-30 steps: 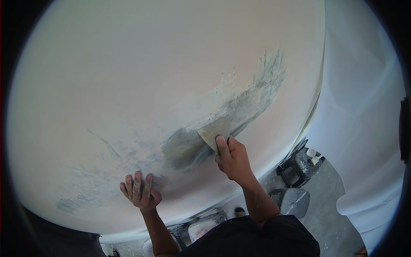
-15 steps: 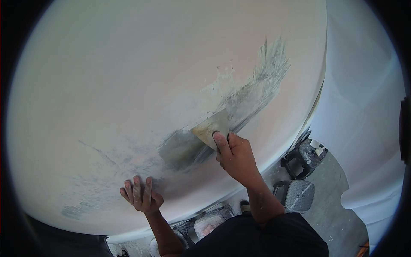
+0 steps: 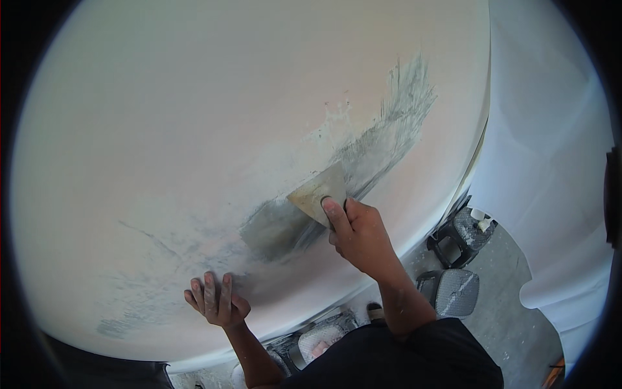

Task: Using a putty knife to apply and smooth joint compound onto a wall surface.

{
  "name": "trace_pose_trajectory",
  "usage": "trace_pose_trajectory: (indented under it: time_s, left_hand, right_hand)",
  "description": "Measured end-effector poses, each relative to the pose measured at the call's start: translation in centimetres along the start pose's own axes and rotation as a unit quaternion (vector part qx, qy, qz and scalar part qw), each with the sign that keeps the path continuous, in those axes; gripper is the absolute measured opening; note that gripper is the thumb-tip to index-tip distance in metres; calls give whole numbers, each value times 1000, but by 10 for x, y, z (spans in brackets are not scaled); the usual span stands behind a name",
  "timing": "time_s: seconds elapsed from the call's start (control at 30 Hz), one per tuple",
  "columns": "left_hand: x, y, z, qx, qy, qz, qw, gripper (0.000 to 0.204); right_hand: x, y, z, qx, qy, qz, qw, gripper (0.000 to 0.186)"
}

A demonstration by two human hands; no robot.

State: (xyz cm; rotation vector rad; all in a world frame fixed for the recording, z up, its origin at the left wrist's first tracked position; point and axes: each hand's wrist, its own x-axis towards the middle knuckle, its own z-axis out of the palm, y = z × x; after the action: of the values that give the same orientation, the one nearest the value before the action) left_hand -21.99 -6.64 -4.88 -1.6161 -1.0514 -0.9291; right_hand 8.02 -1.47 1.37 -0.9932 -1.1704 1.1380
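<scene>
My right hand is closed around a flat, wide-bladed putty knife, thumb on its face. The blade lies against a large, pale, curved panel. A grey filler patch lies just left of the blade, and a longer streaky grey smear stretches up and to the right of it. My left hand holds nothing; its dusty fingers are spread and rest on the panel's lower part, among faint grey smudges. The handle of the knife is hidden in my right hand.
Two dusty dark plastic stools, one nearer and one farther with small white items on top, stand on the grey floor at the right. White sheeting hangs along the right side. Another speckled stool shows below the panel's edge.
The view has shifted slightly. My left hand appears a little lower and to the right; the putty knife stays at nearly the same place on the panel.
</scene>
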Motion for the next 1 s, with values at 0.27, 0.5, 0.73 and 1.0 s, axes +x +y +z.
trace_pose_trajectory:
  time_s: [0.27,0.5,0.73,1.0]
  left_hand:
    - [8,-1,4,-5,15,16,1000,36]
    - [5,-1,2,-3,17,14,1000,34]
    - [3,-1,0,-5,11,12,1000,35]
    - [5,0,-1,-10,5,16,1000,34]
  right_hand:
    - [2,-16,-1,-51,-22,10,998,52]
    - [0,-15,2,-18,-19,8,1000,43]
    - [-1,-13,3,10,-24,41,999,42]
    - [0,-15,0,11,-28,49,998,39]
